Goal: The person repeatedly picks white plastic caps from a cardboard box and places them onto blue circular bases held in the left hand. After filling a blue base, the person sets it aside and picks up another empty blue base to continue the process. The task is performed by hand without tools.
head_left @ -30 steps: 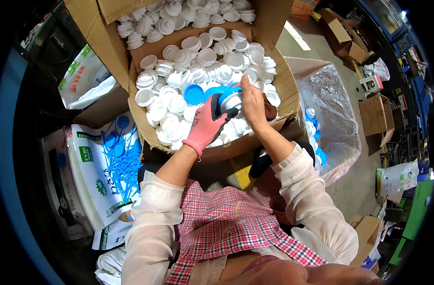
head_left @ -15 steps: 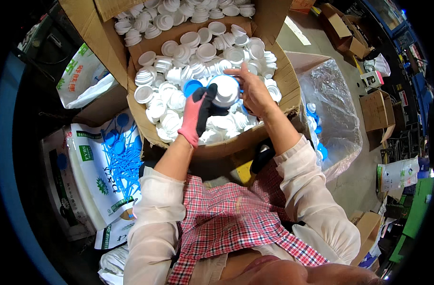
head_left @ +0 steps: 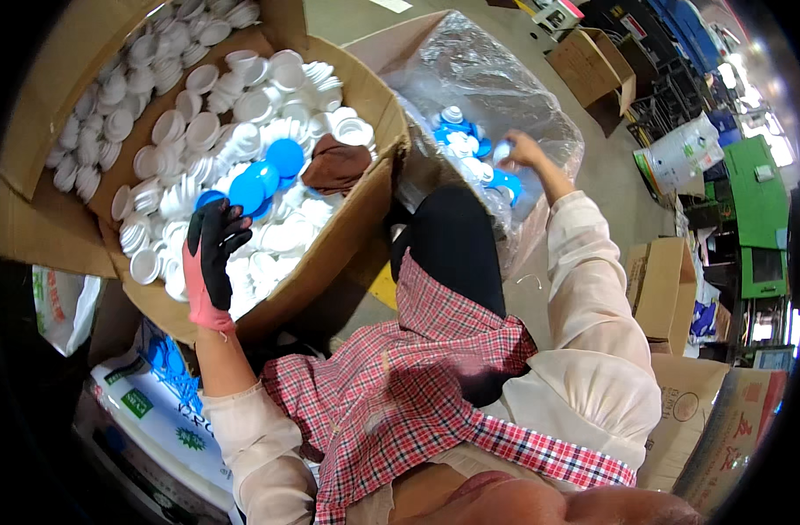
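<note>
My left hand, in a pink and black glove, is over the big carton with its fingers apart and nothing held. Beneath and around it lie many white stepped round plastic parts. Just past its fingertips are several blue round discs. My bare right hand reaches over a second box lined with clear plastic. Its fingers are closed on a white round plastic part, partly covered by the fingers. White and blue pieces are heaped in that box below the hand.
The big carton has high brown walls. A brown cloth lies on the parts by its right wall. The lined box stands against its right side. At lower left, blue long-handled pieces rest on a printed sack.
The view has turned right. Both hands were together at a blue-rimmed white part over the carton. My right hand has carried a white part to the lined box; my left hand has let go.
</note>
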Available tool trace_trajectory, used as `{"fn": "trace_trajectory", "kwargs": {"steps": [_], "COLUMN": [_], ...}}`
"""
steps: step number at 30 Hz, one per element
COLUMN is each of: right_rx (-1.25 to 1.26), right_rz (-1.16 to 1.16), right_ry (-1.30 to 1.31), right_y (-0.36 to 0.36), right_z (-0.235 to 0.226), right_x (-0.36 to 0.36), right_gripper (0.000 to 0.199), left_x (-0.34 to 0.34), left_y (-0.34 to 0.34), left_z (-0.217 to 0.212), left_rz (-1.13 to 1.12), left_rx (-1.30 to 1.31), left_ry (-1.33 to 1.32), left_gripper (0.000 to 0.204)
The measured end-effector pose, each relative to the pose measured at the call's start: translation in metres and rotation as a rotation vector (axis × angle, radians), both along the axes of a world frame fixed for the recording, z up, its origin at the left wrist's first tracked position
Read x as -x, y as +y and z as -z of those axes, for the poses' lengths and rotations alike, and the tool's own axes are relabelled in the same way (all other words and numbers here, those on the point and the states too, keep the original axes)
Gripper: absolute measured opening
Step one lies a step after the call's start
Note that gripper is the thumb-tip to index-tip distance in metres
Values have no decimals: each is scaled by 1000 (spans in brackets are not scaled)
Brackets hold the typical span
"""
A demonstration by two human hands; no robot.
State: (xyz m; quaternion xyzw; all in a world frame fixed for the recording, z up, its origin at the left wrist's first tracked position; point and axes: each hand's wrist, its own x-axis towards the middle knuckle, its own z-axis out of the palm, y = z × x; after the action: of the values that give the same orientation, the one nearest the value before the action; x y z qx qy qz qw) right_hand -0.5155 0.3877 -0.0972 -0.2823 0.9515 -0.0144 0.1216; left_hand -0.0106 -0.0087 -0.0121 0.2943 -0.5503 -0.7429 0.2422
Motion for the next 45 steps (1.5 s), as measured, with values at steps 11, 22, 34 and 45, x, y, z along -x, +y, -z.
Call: {"fn": "trace_trajectory", "kwargs": {"steps": [11, 22, 34, 45], "right_rx": [52, -139, 302, 386], "right_rz": [-99, -1104, -1101, -381], "right_ry": [155, -505, 429, -1459], "right_y": [-23, -352, -403, -424], "right_z": [33, 9, 41, -41], "right_x": [-22, -329, -353, -321], "right_gripper": [42, 42, 60, 52], "left_x": [-7, -27, -44, -52], "left_y": [-19, -41, -49, -53], "left_z": [13, 20, 7, 0], "left_rz": [-102, -241, -350, -330], "left_rx": [0, 154, 73, 889], "left_ry": [49, -1, 136, -717], "left_gripper": [32, 33, 17, 42]}}
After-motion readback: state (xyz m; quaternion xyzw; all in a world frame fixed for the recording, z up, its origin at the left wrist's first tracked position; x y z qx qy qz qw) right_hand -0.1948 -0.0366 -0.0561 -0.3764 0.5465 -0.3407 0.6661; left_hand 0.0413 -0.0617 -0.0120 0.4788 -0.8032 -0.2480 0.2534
